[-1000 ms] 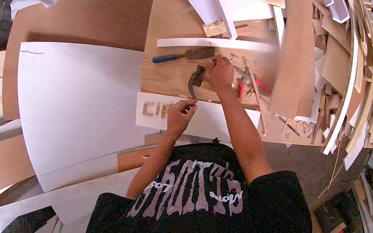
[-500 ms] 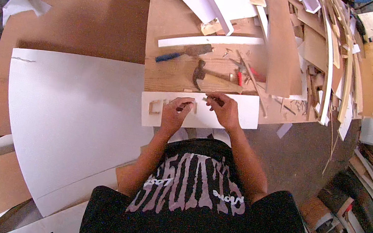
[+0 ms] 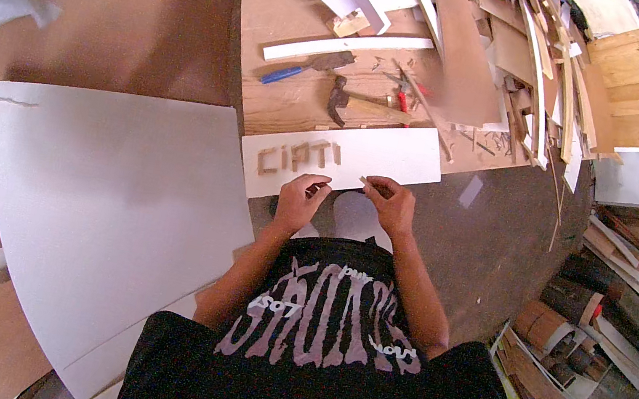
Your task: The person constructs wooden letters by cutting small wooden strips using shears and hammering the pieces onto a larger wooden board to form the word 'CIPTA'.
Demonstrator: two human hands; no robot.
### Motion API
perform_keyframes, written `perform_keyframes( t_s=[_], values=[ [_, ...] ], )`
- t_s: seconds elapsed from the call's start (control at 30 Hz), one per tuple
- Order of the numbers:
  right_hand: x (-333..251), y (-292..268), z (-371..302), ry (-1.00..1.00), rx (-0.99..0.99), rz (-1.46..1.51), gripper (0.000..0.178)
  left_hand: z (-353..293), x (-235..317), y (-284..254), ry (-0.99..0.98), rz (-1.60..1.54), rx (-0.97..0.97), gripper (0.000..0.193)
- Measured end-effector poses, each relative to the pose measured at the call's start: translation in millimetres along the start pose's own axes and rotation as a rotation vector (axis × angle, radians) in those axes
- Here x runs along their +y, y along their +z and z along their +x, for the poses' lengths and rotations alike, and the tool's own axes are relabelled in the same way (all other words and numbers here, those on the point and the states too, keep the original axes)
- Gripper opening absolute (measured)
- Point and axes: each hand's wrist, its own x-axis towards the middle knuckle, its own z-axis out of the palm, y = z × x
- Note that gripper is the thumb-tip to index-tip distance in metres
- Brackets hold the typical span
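Observation:
A long white board (image 3: 396,155) lies along the near edge of the workbench. On its left half, short light-brown wooden strips (image 3: 298,160) are set out in a row of letter-like shapes. My right hand (image 3: 391,209) is at the board's near edge, thumb and fingers pinching a small wooden strip (image 3: 364,180). Just below the row of strips, my left hand (image 3: 301,203) has its fingers curled and the thumb drawn close to the index finger. Whatever it may hold is too small to make out.
Behind the board lie a hammer (image 3: 370,106), a blue-handled tool (image 3: 283,73), red-handled pliers (image 3: 402,97) and a white strip (image 3: 346,49). Wood offcuts (image 3: 524,56) pile up at the back right. A large white panel (image 3: 113,206) stretches along my left.
Both hands have drawn back from over the board toward my body, uncovering the row of wooden strips. The whole view has shifted slightly.

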Motion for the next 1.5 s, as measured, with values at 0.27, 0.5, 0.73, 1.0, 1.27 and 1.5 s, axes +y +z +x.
perform_keyframes(
  t_s=[0.27,0.5,0.73,1.0,1.27,1.5],
  values=[
    [10.6,-7.3,20.0,-0.083,0.013,0.07,0.02,11.5,14.3,22.3,-0.018,-0.021,0.051,0.021],
    [43.2,-51.0,91.0,-0.038,0.081,0.167,0.019,36.7,17.4,60.7,-0.054,0.076,0.177,0.02],
    [63.3,-56.2,187.0,-0.283,0.014,0.096,0.029,77.8,34.1,112.4,-0.158,0.09,0.289,0.022],
    [59.3,-78.4,200.3,-0.382,-0.088,0.026,0.029,101.2,61.7,157.0,-0.297,-0.059,0.351,0.021],
    [63.8,-121.0,214.0,-0.404,-0.049,-0.059,0.027,130.7,67.3,184.6,-0.188,-0.019,0.313,0.021],
    [48.6,-153.4,247.6,-0.513,0.117,-0.592,0.028,140.9,83.5,207.0,-0.201,-0.031,0.243,0.021]
  ],
)
